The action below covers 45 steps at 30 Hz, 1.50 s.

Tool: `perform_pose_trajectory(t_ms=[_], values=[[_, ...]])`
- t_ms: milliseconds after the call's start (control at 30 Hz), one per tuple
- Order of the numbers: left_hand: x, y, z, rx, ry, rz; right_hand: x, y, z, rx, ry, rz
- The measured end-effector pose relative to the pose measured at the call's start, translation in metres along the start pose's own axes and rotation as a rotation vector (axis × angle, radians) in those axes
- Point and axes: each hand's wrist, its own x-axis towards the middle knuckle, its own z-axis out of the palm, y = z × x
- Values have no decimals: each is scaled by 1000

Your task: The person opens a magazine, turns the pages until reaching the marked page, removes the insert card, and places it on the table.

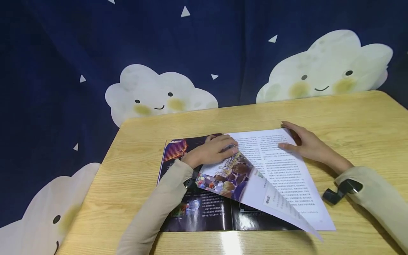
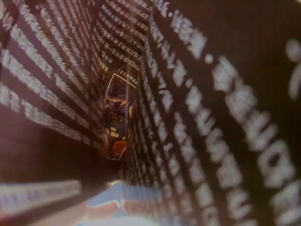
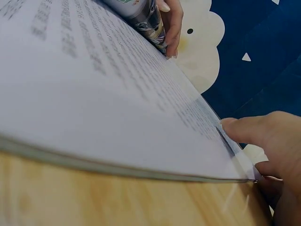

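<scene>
An open magazine (image 1: 277, 138) lies on the table, with dark printed pages at the left and white text pages at the right. One magazine page (image 1: 236, 173), with a colourful picture, is lifted and folded diagonally over to the left. My left hand (image 1: 211, 150) pinches this page near its top edge; in the right wrist view the left hand's fingers (image 3: 173, 28) show behind the curled paper. At the top right corner my right hand (image 1: 304, 141) holds the magazine, thumb (image 3: 244, 129) on the white page and other fingers at the edge. Dark text pages (image 2: 202, 117) fill the left wrist view.
The magazine rests on a light wooden table (image 1: 127, 177). Behind the table hangs a dark blue cloth (image 1: 191, 42) with smiling clouds and white triangles. A black wrist device (image 1: 344, 189) is on the right sleeve, and another (image 1: 190, 184) is at the left cuff.
</scene>
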Motion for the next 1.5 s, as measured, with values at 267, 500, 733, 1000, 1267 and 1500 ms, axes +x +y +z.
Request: perform_pose_trajectory(t_ms=[267,500,733,1000,1267,1500], values=[[-8,1,-2,119,-76,3,-2,-2,2,-11,-7,13],[-12,0,-3,135,-101,-13,-4,0,4,-15,13,2],[-18,-4,-3,109,-98,-25,-3,-2,4,-24,23,1],[-33,-3,-12,119,-154,-68,-1,-3,3,-35,21,7],[-57,-5,-18,72,-213,-159,0,-3,3,-39,13,-2],[-82,-16,-21,73,-249,-221,2,-2,3,-46,8,-2]])
